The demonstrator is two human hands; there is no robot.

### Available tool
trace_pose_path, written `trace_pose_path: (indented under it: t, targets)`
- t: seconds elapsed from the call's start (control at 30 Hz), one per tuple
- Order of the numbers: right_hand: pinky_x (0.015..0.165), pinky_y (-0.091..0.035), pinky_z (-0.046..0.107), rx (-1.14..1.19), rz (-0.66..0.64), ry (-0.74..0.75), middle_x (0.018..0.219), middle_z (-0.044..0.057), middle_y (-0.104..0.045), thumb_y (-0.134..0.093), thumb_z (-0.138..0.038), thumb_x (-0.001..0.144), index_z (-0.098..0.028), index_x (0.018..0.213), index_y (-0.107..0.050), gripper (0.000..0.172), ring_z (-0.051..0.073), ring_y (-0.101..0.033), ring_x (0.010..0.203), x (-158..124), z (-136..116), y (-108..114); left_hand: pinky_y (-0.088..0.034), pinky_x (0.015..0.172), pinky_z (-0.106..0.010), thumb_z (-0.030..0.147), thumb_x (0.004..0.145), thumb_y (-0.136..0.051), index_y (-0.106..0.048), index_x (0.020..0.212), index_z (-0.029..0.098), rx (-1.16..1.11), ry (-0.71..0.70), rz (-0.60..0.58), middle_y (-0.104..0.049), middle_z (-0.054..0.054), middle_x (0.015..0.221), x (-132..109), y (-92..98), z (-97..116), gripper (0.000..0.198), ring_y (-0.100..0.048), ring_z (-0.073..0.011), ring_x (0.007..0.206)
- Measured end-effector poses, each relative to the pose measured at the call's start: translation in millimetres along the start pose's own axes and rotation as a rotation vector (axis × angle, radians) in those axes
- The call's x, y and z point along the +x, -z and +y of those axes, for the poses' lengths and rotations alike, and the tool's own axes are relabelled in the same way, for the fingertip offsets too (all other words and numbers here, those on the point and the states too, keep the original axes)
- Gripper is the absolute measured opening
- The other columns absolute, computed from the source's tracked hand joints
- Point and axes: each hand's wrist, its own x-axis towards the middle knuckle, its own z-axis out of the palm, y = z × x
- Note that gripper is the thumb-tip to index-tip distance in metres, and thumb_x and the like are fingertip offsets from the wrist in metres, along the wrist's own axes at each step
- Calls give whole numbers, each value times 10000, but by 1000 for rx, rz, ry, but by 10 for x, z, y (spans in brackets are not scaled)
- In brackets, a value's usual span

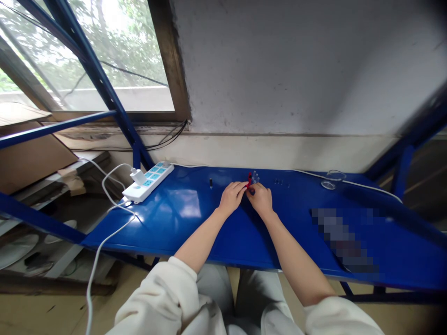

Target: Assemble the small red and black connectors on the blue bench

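A: ok so where have we got our hands?

B: Close together near the middle of the far edge of the worktop. With our left hand we're pinching a small red piece at the fingertips. Our right hand is curled in just beside it, fingertips hidden, so we honestly can't tell what it's gripping.

A: What else have we got lying about?

B: Some clear little tubes right past our right hand, plus a stubby black item off to the left, also near the far edge.

A: And the corners?

B: White power strip at the far left one, clear round container toward the far right.
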Motion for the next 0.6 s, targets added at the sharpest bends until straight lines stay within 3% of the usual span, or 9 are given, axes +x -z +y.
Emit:
trace_pose_path:
  t: [0.1, 0.6]
  targets:
    - [604, -272, 263, -15, -10, 5, 792, 47, -608, -465, -264, 767, -185, 789, -596, 155, 157, -540, 708, 0, 2, 1, -446, 838, -339, 290, 876, -372, -580, 992, 197, -14, 36, 44, -608, -53, 978, -3, -12, -26, 256, -536, -161, 922]
    - [653, -255, 281, -152, -79, 102, 851, 65, -605, -435, -168, 776, -174, 824, -594, 166, 170, -531, 794, 7, 49, -12, -432, 728, -287, 295, 851, -426, -571, 853, 177, 44, 100, -39, -580, -37, 807, -21, -45, -107, 186, -512, -144, 783]
